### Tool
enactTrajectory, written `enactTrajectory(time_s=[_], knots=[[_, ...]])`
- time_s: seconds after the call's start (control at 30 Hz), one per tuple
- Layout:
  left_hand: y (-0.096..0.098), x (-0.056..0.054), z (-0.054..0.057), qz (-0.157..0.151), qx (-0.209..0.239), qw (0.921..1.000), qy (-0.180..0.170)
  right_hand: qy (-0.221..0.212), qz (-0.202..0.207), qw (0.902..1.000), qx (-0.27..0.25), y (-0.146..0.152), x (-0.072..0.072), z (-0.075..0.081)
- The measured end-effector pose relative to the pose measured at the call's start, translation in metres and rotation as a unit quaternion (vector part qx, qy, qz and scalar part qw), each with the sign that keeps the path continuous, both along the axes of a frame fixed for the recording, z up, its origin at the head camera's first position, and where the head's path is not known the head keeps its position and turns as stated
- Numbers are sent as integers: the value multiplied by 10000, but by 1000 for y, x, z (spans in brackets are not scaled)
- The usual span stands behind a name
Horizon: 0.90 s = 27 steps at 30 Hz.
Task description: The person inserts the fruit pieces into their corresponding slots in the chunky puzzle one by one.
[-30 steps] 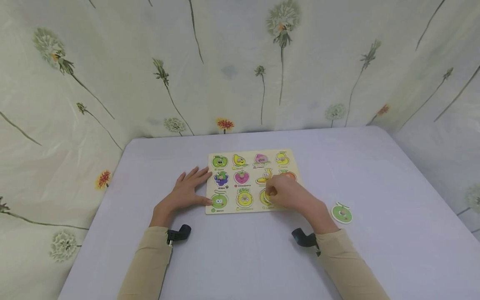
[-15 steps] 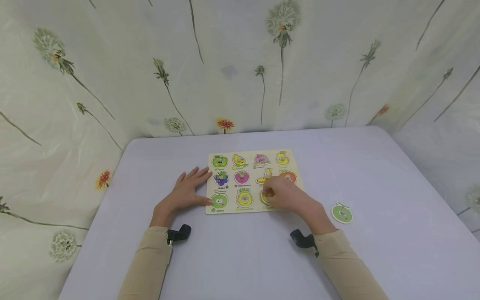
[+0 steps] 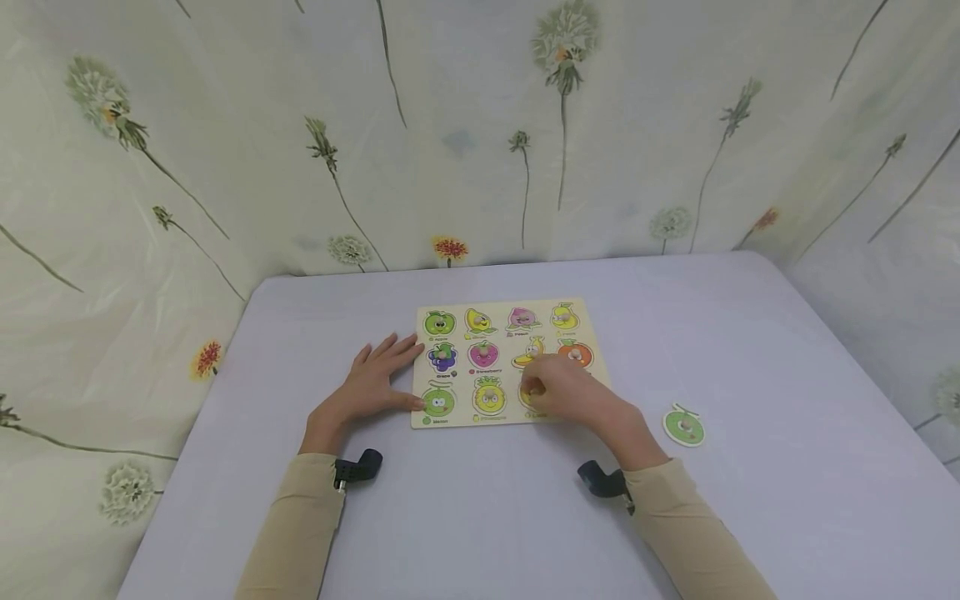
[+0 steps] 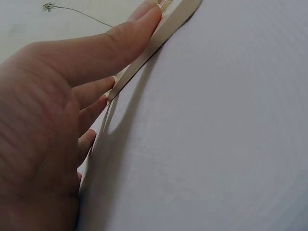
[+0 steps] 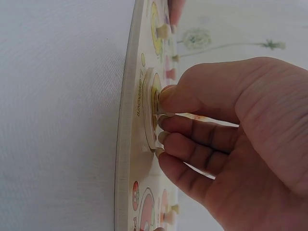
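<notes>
A wooden fruit puzzle board [image 3: 465, 423] lies on the table, with rows of fruit pictures and small knobs on the pieces. My right hand [image 3: 570, 387] pinches the yellow lemon puzzle piece [image 5: 149, 108] by thumb and fingertips. In the right wrist view that piece stands slightly proud of the board, beside the printed word; the hand hides most of it from the head view. My left hand [image 3: 377, 379] rests with fingers spread at the board's left edge, its thumb [image 4: 130, 41] on the lower-left corner by the melon picture [image 3: 438, 402].
A loose green melon piece [image 3: 684, 427] with a knob lies on the table to the right of the board. White cloth covers the table [image 3: 480, 517]. Behind it hangs a flowered curtain [image 3: 450, 167].
My right hand has shifted slightly to the left over the lemon spot, still pinching the lemon puzzle piece. The left hand, board and loose melon piece have stayed in place.
</notes>
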<state>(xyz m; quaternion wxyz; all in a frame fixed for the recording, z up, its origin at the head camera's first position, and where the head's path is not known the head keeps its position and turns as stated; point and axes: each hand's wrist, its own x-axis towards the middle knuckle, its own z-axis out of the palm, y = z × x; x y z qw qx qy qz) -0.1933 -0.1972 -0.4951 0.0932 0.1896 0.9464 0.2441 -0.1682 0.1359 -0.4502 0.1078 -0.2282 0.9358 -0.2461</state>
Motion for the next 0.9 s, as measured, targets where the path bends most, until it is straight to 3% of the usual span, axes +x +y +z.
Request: enactTrajectory(time_s=[0.9], knots=[[0, 1, 3, -32, 48, 10000, 2, 112, 24, 9998, 174, -1, 0, -1]])
